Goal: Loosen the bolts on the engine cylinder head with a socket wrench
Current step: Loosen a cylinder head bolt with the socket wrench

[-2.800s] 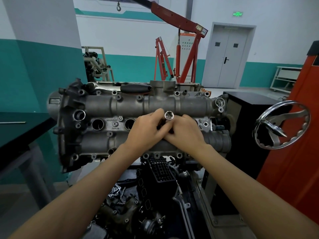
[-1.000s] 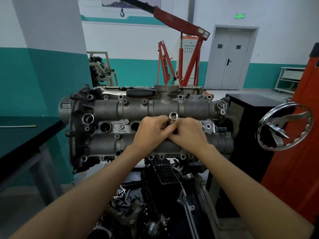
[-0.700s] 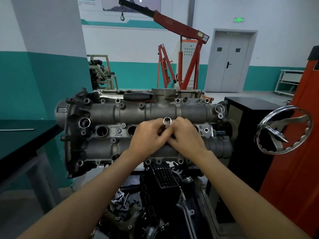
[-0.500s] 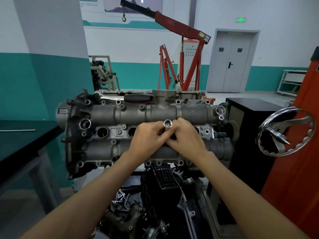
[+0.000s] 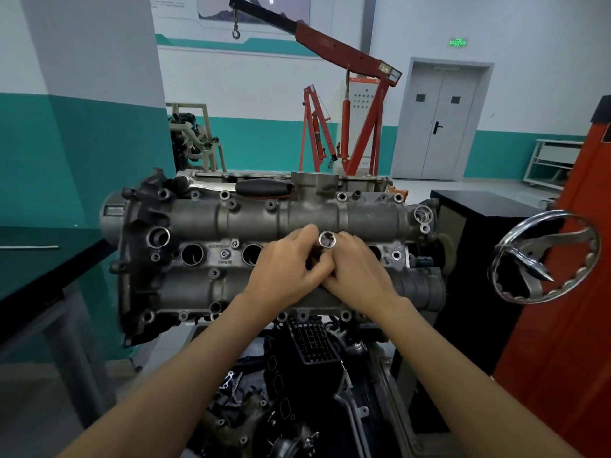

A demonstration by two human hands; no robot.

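Observation:
The grey engine cylinder head [image 5: 205, 223] lies across the middle of the view on a stand. Over its centre, my left hand [image 5: 287, 269] and my right hand [image 5: 360, 269] meet around a shiny socket [image 5: 327, 240], whose open end faces me. Fingers of both hands curl round its shaft; the lower part is hidden by them. A ratchet wrench [image 5: 261, 186] with a black handle lies along the far top edge of the head, untouched. Several bolts and empty bolt holes dot the casting.
A chrome handwheel [image 5: 545, 256] juts out at the right beside an orange machine body [image 5: 562, 325]. A black cabinet [image 5: 479, 209] stands behind the head. A dark table [image 5: 39, 259] is at left. A red engine hoist [image 5: 347, 110] stands behind. Loose engine parts [image 5: 297, 375] lie below.
Both hands have stayed clasped around the socket over the head's centre. Only the camera view has shifted slightly; the socket and wrench keep their places.

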